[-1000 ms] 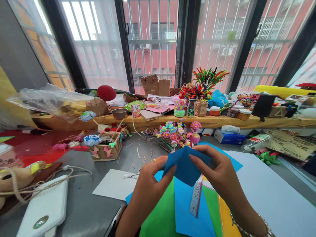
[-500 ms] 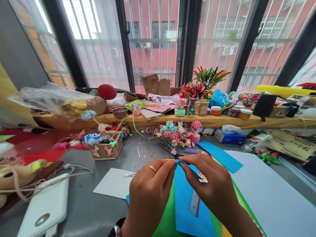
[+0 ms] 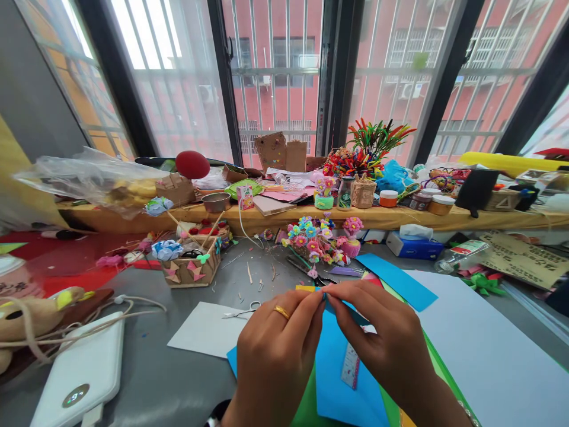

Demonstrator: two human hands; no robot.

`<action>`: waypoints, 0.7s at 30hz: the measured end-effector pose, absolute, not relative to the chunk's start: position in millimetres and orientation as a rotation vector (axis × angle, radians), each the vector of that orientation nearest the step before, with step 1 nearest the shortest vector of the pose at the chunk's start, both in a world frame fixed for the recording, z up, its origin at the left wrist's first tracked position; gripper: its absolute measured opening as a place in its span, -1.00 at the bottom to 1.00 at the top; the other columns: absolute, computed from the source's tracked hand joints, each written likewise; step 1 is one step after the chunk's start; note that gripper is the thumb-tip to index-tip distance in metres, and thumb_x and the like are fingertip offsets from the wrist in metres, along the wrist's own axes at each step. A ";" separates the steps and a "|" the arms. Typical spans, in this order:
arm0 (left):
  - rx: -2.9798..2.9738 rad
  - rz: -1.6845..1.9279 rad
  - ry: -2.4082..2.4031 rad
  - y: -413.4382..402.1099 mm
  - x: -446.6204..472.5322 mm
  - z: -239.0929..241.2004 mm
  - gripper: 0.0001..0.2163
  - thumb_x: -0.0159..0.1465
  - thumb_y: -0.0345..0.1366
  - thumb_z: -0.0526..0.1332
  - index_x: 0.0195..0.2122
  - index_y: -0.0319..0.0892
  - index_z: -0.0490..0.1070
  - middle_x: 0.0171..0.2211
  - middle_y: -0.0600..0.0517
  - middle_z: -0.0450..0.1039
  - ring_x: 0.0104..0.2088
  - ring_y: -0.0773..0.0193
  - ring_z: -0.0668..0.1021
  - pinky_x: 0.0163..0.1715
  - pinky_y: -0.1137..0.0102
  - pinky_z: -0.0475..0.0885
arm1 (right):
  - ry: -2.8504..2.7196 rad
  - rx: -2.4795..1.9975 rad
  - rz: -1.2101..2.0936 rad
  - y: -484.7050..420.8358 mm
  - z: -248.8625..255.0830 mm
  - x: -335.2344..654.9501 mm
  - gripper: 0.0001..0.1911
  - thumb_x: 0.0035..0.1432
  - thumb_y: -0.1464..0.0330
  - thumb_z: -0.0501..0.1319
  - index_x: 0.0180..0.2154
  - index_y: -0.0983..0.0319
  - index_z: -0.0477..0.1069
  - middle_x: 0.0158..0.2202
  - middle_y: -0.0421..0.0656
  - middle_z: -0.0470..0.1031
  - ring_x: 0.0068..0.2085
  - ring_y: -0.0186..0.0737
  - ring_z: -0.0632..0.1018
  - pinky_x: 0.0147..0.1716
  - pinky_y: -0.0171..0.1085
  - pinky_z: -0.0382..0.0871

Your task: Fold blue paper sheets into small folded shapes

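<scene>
Blue and folded small, the paper (image 3: 342, 309) is pinched at its top corner between both hands, just above the table (image 3: 146, 379). The left hand (image 3: 275, 350), with a gold ring (image 3: 281, 311) on one finger, is closed with thumb and fingertips pressed on the corner. The right hand (image 3: 382, 341) meets it from the other side, its fingers curled and closed on the same edge, so the fingertips of the two hands almost touch.

Under the hands lie a blue sheet (image 3: 338, 385) and a green sheet (image 3: 304, 406), with a ruler (image 3: 351, 365) on the blue one. A white sheet (image 3: 489, 344) spreads to the right, and a second blue piece (image 3: 395, 280) lies on its near corner. Left of the hands, scissors (image 3: 242, 311) rest on white paper (image 3: 200, 332); further left is a power bank (image 3: 80, 379). Beyond stand a cardboard box (image 3: 191, 270) and small craft flowers (image 3: 315, 240).
</scene>
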State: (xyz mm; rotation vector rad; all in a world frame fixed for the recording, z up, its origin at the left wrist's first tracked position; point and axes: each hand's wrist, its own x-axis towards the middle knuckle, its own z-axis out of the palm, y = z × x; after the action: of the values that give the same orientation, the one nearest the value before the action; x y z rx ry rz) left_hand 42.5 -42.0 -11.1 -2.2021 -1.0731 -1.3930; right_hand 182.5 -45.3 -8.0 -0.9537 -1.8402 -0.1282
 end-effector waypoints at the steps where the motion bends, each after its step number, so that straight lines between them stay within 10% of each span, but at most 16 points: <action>1: -2.197 -1.389 -1.070 -42.4 42.4 -11.1 -0.88 0.16 -0.44 0.13 -0.35 -0.22 0.46 -0.47 0.02 0.53 -0.49 0.27 0.53 -0.50 0.42 0.38 | -1.841 -0.951 -0.126 -45.4 -8.0 182.5 -0.87 0.06 0.51 0.14 -0.33 0.29 0.44 -0.38 -0.13 0.54 -0.35 -0.27 0.51 -0.36 -0.32 0.37; 21: -2.189 -1.300 -1.084 -46.3 41.5 -17.5 -0.91 0.14 -0.44 0.18 -0.34 -0.21 0.43 -0.46 0.01 0.51 -0.46 0.26 0.51 -0.46 0.40 0.36 | -1.863 -0.950 -0.155 -47.5 -6.3 181.4 -0.87 0.07 0.51 0.12 -0.36 0.30 0.44 -0.42 -0.11 0.54 -0.39 -0.23 0.51 -0.41 -0.29 0.37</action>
State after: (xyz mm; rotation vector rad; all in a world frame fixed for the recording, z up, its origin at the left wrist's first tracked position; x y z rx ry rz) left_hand 41.5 -46.3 -17.5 -2.1887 -1.0838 -1.2998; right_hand 181.4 -47.5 -6.3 -0.9501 -1.8627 -0.1554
